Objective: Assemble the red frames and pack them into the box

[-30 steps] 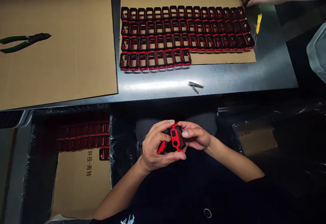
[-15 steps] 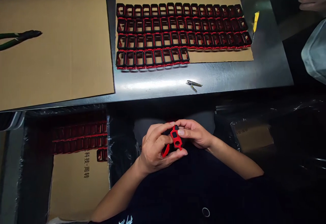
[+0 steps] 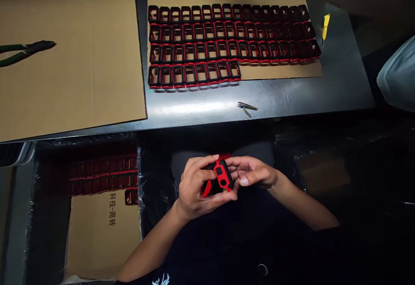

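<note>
My left hand (image 3: 196, 188) grips a red and black plastic frame (image 3: 223, 176) in front of my body, below the table edge. The frame's red face has a square recess and a round hole, and black shows along its right side. My right hand (image 3: 256, 173) is curled round the frame's right side, with fingers at its upper edge and behind it. The right thumb lies off the red face, beside the frame. A further red piece (image 3: 206, 188) shows by my left palm; whether it belongs to the same frame I cannot tell.
Rows of similar black and red frames (image 3: 189, 52) stand on cardboard (image 3: 275, 70) on the metal table (image 3: 194, 110). Small metal bits (image 3: 247, 106), a yellow-handled tool (image 3: 326, 26) and green-handled pliers (image 3: 27, 52) lie about. At lower left, a lined box (image 3: 103, 242) holds more frames. A person's sleeve (image 3: 397, 73) is at right.
My right thumb has come off the frame's red face and moved right and down. More of the frame's black side shows. The other person's hand at upper right has left the view.
</note>
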Demonstrator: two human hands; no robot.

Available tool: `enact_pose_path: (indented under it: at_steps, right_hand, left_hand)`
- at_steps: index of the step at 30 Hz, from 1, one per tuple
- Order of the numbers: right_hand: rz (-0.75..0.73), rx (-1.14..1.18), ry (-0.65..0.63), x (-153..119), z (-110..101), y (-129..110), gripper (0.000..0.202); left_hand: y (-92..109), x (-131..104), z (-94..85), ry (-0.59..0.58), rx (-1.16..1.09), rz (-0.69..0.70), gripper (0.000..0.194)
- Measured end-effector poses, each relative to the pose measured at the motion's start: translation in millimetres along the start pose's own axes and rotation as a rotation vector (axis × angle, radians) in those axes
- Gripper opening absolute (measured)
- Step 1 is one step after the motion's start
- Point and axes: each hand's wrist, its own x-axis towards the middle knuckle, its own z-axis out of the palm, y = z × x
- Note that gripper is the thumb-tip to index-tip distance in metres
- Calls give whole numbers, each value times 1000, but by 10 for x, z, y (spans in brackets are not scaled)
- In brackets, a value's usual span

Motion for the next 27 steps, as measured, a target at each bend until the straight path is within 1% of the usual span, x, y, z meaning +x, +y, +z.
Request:
enact_pose_path:
  at_steps: [4, 7, 10, 14, 17, 20, 22, 25, 27]
  right_hand:
    - [-7, 57, 19, 12, -15, 52, 51]
    - [-1, 71, 26, 37, -39, 87, 46]
    - [14, 101, 34, 77, -50, 130, 43]
    - [25, 170, 28, 116, -62, 196, 47]
    - [28, 192, 32, 125, -91, 238, 47]
    - [38, 187, 43, 128, -130, 261, 46]
    - [42, 178, 36, 134, -152, 267, 47]
    - [37, 178, 21, 145, -169, 268, 51]
    - [36, 169, 25, 150, -167, 266, 51]
  left_hand:
    - [-21, -45, 48, 56, -63, -81, 64]
    - [-32, -73, 80, 78, -92, -108, 74]
    - [-32, -71, 95, 72, -60, -98, 77]
    - [-20, -46, 94, 63, 10, -54, 83]
    - [-11, -48, 95, 58, 28, -69, 93]
    - [-10, -62, 102, 24, 11, -98, 106]
    - [-18, -65, 107, 14, 19, -68, 111]
    - [-39, -58, 111, 23, 52, 35, 115]
    - [-53, -55, 111, 23, 58, 71, 116]
